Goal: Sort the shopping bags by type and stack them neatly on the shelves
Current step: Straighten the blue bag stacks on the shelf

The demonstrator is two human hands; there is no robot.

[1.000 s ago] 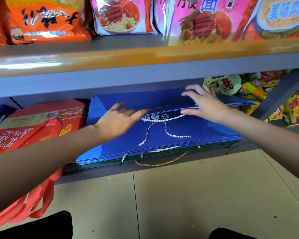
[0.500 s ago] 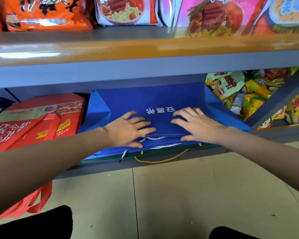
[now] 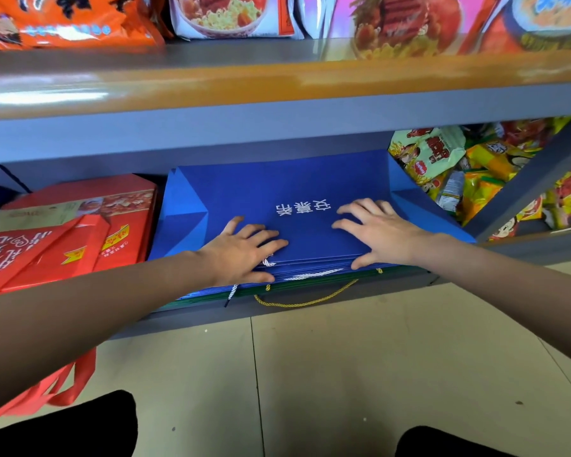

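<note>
Two flat hands, left hand (image 3: 241, 255) and right hand (image 3: 381, 235), fingers spread, press blue bags (image 3: 277, 192) on the shelf (image 3: 524, 249)

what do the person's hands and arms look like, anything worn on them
Both arms are bare as far up as the view reaches: no sleeves show. The left hand and right hand wear no gloves, and no watch, bracelet or ring can be seen. The nails look short and unpainted.
</note>
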